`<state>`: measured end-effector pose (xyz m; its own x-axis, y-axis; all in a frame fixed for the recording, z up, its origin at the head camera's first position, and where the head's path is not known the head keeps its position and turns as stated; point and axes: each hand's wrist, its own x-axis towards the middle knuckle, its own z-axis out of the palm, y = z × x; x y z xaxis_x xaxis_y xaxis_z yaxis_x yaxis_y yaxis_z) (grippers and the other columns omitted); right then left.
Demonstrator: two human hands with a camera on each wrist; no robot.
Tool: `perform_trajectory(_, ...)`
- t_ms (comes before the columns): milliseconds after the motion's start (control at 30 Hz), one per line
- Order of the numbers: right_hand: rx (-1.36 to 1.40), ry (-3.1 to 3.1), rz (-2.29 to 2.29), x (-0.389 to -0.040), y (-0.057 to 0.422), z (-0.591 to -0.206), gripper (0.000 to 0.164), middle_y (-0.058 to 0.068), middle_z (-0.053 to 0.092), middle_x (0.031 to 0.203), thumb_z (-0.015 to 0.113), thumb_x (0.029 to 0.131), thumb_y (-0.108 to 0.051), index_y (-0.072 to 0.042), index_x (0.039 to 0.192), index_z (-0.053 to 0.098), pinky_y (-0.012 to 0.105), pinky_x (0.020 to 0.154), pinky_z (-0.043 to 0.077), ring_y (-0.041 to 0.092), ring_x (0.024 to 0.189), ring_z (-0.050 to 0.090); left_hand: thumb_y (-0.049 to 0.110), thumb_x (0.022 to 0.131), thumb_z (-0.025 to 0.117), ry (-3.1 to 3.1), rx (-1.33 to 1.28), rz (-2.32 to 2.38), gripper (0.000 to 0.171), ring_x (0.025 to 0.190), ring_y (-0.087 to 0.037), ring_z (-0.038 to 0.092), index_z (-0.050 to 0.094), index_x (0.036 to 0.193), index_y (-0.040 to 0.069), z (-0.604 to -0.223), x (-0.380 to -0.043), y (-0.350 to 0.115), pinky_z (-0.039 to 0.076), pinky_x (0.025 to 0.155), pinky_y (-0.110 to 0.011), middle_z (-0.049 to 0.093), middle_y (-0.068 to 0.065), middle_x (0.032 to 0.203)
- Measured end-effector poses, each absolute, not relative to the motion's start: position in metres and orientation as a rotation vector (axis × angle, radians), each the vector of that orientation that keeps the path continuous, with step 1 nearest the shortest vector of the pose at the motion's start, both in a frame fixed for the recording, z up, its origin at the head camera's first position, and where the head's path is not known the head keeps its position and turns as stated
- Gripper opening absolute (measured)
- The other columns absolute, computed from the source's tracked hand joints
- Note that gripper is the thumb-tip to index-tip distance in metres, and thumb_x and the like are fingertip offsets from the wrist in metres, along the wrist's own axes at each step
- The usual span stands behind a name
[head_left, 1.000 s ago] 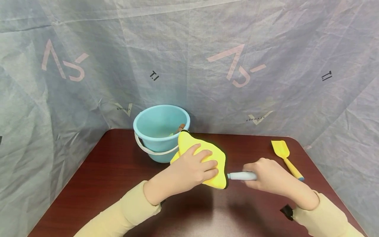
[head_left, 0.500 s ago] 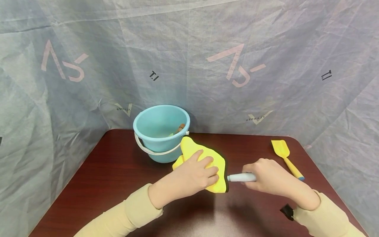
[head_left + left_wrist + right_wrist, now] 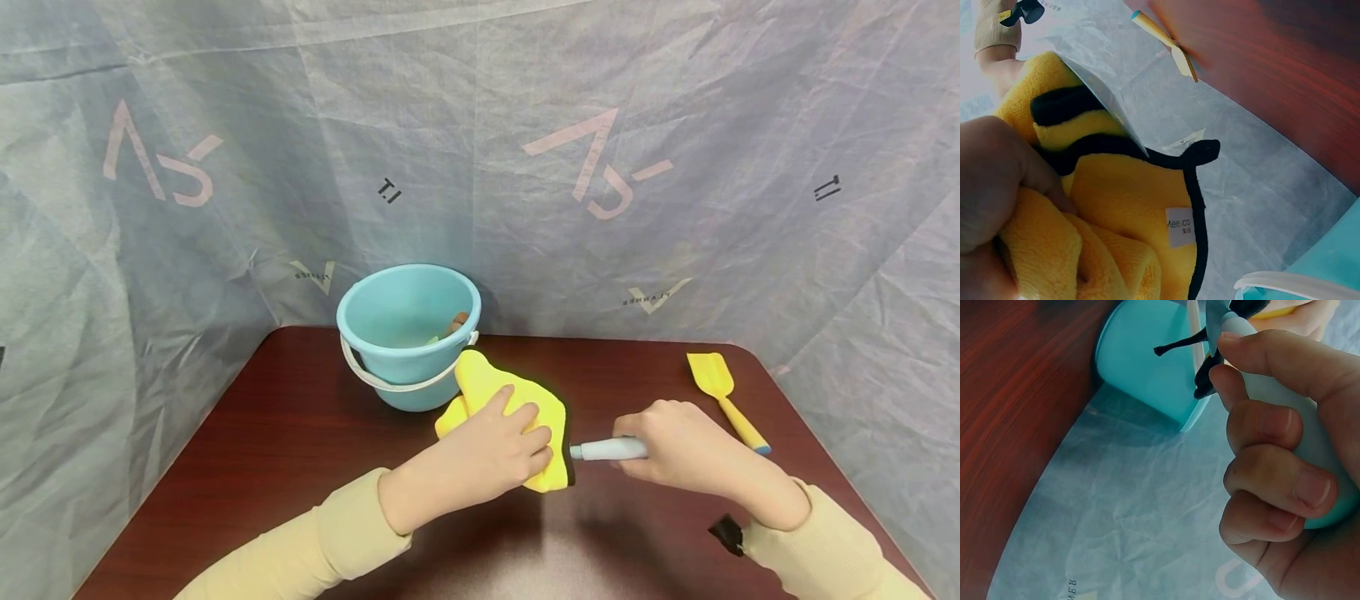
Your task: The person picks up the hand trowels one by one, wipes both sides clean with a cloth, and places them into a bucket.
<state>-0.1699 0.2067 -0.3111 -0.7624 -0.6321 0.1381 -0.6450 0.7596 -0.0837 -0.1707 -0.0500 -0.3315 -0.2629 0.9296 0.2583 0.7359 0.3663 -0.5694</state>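
Note:
My left hand (image 3: 487, 446) grips a yellow cleaning cloth (image 3: 543, 408) with black edging, folded around the head of a tool. In the left wrist view the cloth (image 3: 1135, 187) shows a white label, and a flat grey edge of the tool (image 3: 1113, 103) sticks out. My right hand (image 3: 678, 446) has its fingers curled round the tool's pale blue handle (image 3: 611, 449). The cloth hides most of the head, so its kind is unclear. Just behind the cloth stands a light blue bucket (image 3: 408, 367) with a white handle; small brown and green things lie inside.
A yellow toy shovel (image 3: 712, 379) lies at the back right of the dark red table (image 3: 285, 433). Behind and beside the table hangs a grey printed sheet (image 3: 480, 150).
My left hand and the cloth have shifted slightly downward and toward me, away from the bucket rim. My right hand has stayed almost still on the handle.

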Motion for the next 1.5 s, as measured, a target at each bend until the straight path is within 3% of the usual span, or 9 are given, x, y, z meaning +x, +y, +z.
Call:
perform_trajectory(500, 1.016, -2.819, 0.172, -0.169, 0.210, -0.312, 0.017, -0.019, 0.034, 0.051, 0.070, 0.065, -0.022, -0.028, 0.064, 0.054, 0.017, 0.041, 0.027, -0.001, 0.047, 0.029, 0.020, 0.077, 0.061, -2.085, -1.416, 0.500, 0.026, 0.095, -0.021, 0.047, 0.060, 0.103, 0.024, -0.332, -0.168, -0.062, 0.039, 0.088, -0.050, 0.054, 0.006, 0.093)
perform_trajectory(1500, 1.003, -2.817, 0.185, -0.167, 0.222, -0.311, 0.022, -0.020, 0.031, 0.051, 0.068, 0.064, -0.018, -0.031, 0.061, 0.050, 0.017, 0.043, 0.027, -0.001, 0.048, 0.028, 0.007, 0.069, 0.067, -2.150, -1.347, 0.174, 0.029, 0.094, -0.021, 0.048, 0.060, 0.094, 0.020, -0.349, -0.162, -0.115, 0.039, 0.088, -0.050, 0.054, 0.008, 0.093)
